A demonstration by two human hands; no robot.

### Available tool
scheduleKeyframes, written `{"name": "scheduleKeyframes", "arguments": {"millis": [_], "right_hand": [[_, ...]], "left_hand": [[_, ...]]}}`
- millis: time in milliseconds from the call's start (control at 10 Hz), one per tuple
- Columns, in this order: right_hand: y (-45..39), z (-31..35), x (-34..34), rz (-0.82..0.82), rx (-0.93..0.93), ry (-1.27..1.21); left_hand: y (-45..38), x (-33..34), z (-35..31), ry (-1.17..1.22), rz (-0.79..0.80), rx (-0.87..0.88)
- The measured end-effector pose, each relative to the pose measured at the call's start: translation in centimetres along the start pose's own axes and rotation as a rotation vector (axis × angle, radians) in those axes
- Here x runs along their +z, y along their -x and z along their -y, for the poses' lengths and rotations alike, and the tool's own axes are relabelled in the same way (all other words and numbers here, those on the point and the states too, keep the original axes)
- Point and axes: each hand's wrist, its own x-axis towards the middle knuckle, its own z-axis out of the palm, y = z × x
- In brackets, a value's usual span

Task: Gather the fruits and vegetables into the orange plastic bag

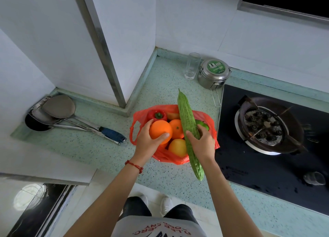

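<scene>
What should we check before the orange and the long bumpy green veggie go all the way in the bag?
1. Left hand grips the orange: ok.
2. Right hand holds the bitter gourd: ok.
3. Orange plastic bag mouth open: ok.
4. Room left above the red pepper and other fruit: cannot tell.
5. Gourd fits inside: not ok, both ends stick out past the bag.
6. Bag clear of the stove burner: ok.

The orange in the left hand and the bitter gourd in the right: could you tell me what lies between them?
Head view: a smaller orange sits between the held orange and bitter gourd, inside the orange plastic bag.
</scene>
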Motion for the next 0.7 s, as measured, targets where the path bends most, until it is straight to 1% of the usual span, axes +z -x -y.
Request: {"name": "scheduleKeyframes", "arguments": {"millis": [200, 400, 500, 600, 700], "right_hand": [[0.4, 0.3, -0.3, -0.031, -0.042, 0.048], [0.8, 0.8, -0.5, -0.028, -0.087, 0.058], [1.2, 1.2, -0.6, -0.034, -0.099, 0.078], [1.6, 1.3, -0.6, -0.034, -0.109, 0.082], [2.1, 1.7, -0.8, -0.048, -0.122, 0.117]], "left_hand": [[-0.1, -0.5, -0.2, 0.006, -0.003, 0.006], [0.0, -1.1, -0.2, 0.042, -0.028, 0.013], [0.2, -1.5, -0.4, 0.045, -0.010, 0.015], [0.3, -1.9, -0.3, 0.014, 0.009, 0.072], [0.4, -2.3, -0.9, -0.077, 0.002, 0.142]]}}
